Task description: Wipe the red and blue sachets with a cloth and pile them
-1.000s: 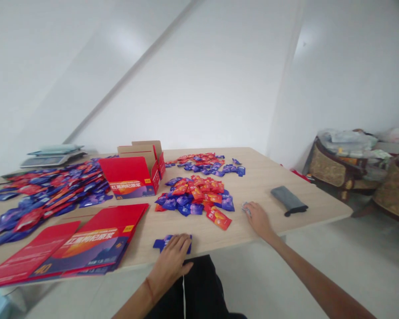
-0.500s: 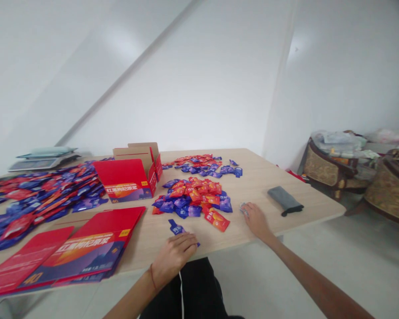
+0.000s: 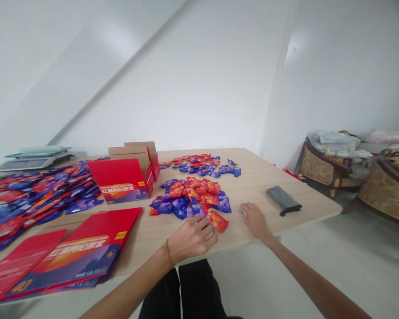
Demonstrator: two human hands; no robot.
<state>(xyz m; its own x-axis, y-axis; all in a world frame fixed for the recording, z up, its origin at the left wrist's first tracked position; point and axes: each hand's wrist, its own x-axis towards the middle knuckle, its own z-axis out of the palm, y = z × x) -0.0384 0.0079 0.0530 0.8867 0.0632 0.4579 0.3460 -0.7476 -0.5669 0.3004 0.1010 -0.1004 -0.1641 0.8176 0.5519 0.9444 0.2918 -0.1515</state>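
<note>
The left hand (image 3: 192, 238) grasps a flat, glossy blue-purple sachet (image 3: 196, 209) at the near edge of a heaped pile of red and blue sachets (image 3: 189, 193) on the pale wood-grain bench (image 3: 252, 177). The right hand (image 3: 254, 218) rests there with a small, crumpled, silvery-grey scrap (image 3: 241, 208) at its fingertips; whether it grips this cannot be told.
</note>
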